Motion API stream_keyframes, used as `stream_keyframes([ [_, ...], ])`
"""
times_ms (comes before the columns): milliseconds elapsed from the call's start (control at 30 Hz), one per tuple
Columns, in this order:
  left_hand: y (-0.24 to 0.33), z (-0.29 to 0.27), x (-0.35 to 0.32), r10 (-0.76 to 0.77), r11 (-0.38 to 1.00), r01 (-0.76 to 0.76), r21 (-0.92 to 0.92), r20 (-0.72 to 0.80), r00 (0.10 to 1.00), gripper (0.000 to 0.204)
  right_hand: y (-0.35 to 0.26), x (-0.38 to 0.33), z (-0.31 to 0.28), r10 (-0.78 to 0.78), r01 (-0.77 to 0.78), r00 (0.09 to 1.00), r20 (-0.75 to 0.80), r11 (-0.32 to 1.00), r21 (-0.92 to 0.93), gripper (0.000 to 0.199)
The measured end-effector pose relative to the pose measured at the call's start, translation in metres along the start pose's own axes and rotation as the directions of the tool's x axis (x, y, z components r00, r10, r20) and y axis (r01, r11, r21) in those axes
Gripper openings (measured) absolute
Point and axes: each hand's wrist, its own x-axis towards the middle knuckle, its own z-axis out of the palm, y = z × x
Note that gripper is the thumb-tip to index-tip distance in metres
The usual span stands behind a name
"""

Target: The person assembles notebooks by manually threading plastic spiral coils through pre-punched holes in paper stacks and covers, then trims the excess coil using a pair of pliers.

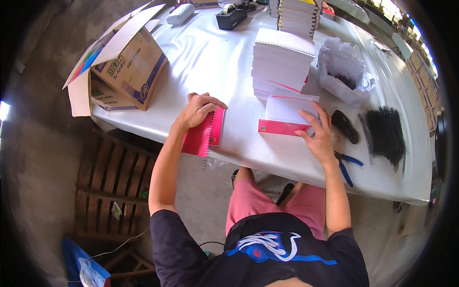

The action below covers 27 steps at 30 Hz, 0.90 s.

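Observation:
My left hand [200,109] is closed over the far end of a red spiral notebook [197,141] at the table's front edge. Its dark coil [208,143] runs along the notebook and sticks out past the near end. Another red cover shows to the right of the coil. My right hand [319,134] has its fingers apart, touching the right side of a small stack of loose punched pages [288,109]. A red cover [279,127] shows along that stack's near side, close to my right thumb.
Behind stands a tall pile of punched pages [281,60], with bound notebooks [297,16] farther back. At right are a plastic bag [342,71], a black tool [345,126], blue-handled pliers [346,168] and black coils [384,136]. A cardboard box [129,69] and tape dispenser [231,18] stand left and back.

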Motion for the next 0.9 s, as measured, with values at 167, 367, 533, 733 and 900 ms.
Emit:
stream_keyframes([
  [167,-0.015,0.036,0.024,-0.123,0.962,0.120,0.244,-0.003,0.992,0.033,0.002,-0.001,-0.001,0.009,-0.010,1.000,0.013,1.000,0.006,0.055],
  [367,-0.026,0.045,0.023,-0.052,0.935,0.066,0.348,-0.049,0.997,0.034,0.002,-0.002,0.000,0.003,-0.003,1.000,0.017,1.000,0.011,0.057],
  [533,0.031,0.058,0.005,0.030,0.999,-0.034,-0.012,-0.263,0.964,0.076,0.000,-0.008,0.002,0.164,-0.151,0.986,-0.043,0.966,0.210,0.092],
  [733,0.062,0.161,0.004,-0.173,0.614,-0.151,-0.774,-0.319,0.932,0.105,0.028,-0.007,0.020,0.278,-0.301,0.950,0.142,0.698,0.649,0.140],
  [900,0.052,0.173,0.050,-0.312,0.524,-0.137,-0.841,-0.338,0.888,0.092,0.030,0.010,0.012,0.236,-0.360,0.933,0.272,0.643,0.676,0.137],
])
